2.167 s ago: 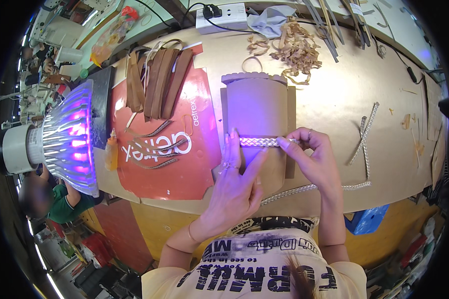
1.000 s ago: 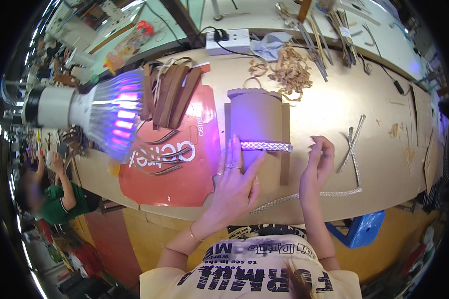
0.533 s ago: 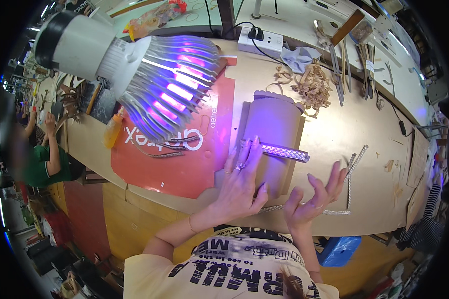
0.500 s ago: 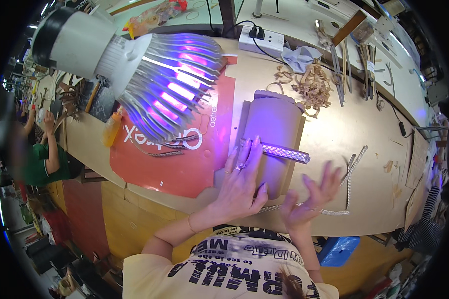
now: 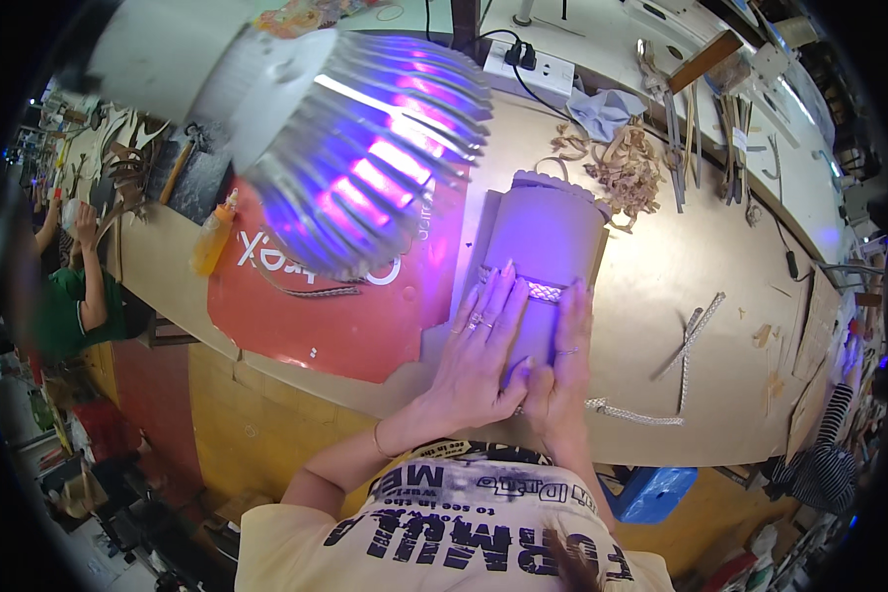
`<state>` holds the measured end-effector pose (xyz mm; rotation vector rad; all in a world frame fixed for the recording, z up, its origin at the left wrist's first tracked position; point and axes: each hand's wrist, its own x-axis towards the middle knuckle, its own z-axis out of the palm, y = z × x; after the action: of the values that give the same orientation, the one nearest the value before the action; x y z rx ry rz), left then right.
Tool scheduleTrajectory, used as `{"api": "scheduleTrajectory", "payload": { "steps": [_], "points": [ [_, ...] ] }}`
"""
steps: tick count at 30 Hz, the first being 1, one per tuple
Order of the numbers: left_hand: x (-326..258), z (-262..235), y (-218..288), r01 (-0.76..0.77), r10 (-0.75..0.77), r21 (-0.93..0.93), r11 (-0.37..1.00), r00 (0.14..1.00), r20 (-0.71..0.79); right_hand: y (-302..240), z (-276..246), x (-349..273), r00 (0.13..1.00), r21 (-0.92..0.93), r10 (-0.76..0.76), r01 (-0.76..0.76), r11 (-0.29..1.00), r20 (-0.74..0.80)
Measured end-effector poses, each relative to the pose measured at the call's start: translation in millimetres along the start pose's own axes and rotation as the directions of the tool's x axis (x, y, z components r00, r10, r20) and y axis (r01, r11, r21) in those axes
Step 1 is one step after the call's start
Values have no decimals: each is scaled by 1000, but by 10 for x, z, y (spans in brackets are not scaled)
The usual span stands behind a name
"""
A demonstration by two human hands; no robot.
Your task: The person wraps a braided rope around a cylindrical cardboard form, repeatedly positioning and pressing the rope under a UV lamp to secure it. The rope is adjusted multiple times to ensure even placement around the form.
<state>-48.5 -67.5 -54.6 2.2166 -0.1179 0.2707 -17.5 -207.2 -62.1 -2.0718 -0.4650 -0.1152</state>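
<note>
A braided strap (image 5: 545,291) lies crosswise over a curved brown form (image 5: 545,227) with a scalloped far edge. My left hand (image 5: 479,345) rests on its left part, fingers stretched out flat. On the strap's right part lie the straight fingers of my right hand (image 5: 562,365), pressing it against the form's side. Both thumbs are close together over the near part of the form. Neither hand is closed round anything, and the strap's right end is hidden under my right fingers.
A big finned lamp (image 5: 365,158) glowing purple hangs at upper left, above a red sheet (image 5: 316,326) and near a glue bottle (image 5: 215,237). Braided cords (image 5: 691,345) lie at right. Brown strip scraps (image 5: 629,178) and a power strip (image 5: 531,74) are at the back.
My right hand has moved left from the air onto the strap. The strap's right end, which stuck out straight, is now down against the form. My left hand stays on the strap.
</note>
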Motion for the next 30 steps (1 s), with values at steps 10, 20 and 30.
{"api": "scheduleTrajectory", "payload": {
  "steps": [10, 20, 30],
  "points": [
    [13, -135, -89, -103, 93, -190, 976, 994, -65, 68, -588, 155, 832, 158, 393, -360, 920, -392],
    [-101, -185, -88, -33, -20, -212, 977, 970, -241, -227, -577, 102, 867, 156, 401, -458, 875, 295],
    [-139, -321, 171, 256, -446, -936, 241, 886, 128, -479, -493, 78, 911, 465, 289, -401, 789, 295]
  ]
}}
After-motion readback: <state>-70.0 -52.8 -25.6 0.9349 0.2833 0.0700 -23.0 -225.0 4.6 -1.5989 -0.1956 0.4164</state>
